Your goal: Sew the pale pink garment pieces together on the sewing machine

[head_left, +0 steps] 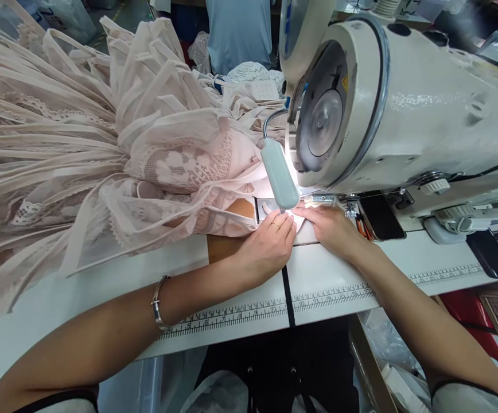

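At the sewing machine point(352, 103), a small piece of pale pink fabric point(299, 220) lies under the bright light by the needle area. My left hand point(272, 241), with a ring and a bracelet, presses its closed fingers on the fabric's left side. From the right, my right hand point(333, 229) pinches the same fabric near the presser foot. A pale green lamp head point(280, 175) hangs just above my fingers and hides the needle. Left of my hands, a lace bra point(227, 221) reaches toward the machine bed; whether it joins the piece I hold, I cannot tell.
A big heap of pale pink lace bras and straps point(167, 115) covers the table's left side. A printed ruler point(240, 315) runs along the front edge of the white table point(326, 275). A black phone-like slab point(381, 215) lies under the machine arm. Behind stands a person in blue point(239, 34).
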Motion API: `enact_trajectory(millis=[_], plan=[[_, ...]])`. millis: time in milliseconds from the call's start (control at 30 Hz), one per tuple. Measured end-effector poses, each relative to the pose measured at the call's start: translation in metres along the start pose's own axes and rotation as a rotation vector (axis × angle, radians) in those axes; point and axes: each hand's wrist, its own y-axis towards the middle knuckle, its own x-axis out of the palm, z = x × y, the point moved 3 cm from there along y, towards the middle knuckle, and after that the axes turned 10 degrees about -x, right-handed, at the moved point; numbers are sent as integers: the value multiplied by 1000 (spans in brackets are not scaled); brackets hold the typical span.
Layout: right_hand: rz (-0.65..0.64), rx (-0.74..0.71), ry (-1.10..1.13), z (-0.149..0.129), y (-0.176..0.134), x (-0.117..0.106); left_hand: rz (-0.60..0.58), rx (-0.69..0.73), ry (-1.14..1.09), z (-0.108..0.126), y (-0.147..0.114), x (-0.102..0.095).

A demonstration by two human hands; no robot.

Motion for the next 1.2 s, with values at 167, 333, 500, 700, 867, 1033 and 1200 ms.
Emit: enact_trajectory(millis=[167, 333, 500, 700, 867, 1033, 1200], plan=[[-31, 32, -30, -4, 3, 0, 12, -1, 11, -2, 0, 0], [-76, 87, -21, -6, 4, -1, 10, 0, 23, -2, 1, 1], [-54, 100, -7, -8, 5, -2, -48, -44, -23, -3, 2, 3], [-119, 111, -21, -11, 9, -5, -57, -56, -13, -4, 4, 3], [-147, 76, -106, -14, 12, -4, -36, -61, 10, -6, 4, 4], [-140, 84, -95, -10, 11, -1, -65, -71, 0, -7, 6, 4], [-87, 80, -55, -8, 12, -1, -69, -73, 8, -5, 5, 1]])
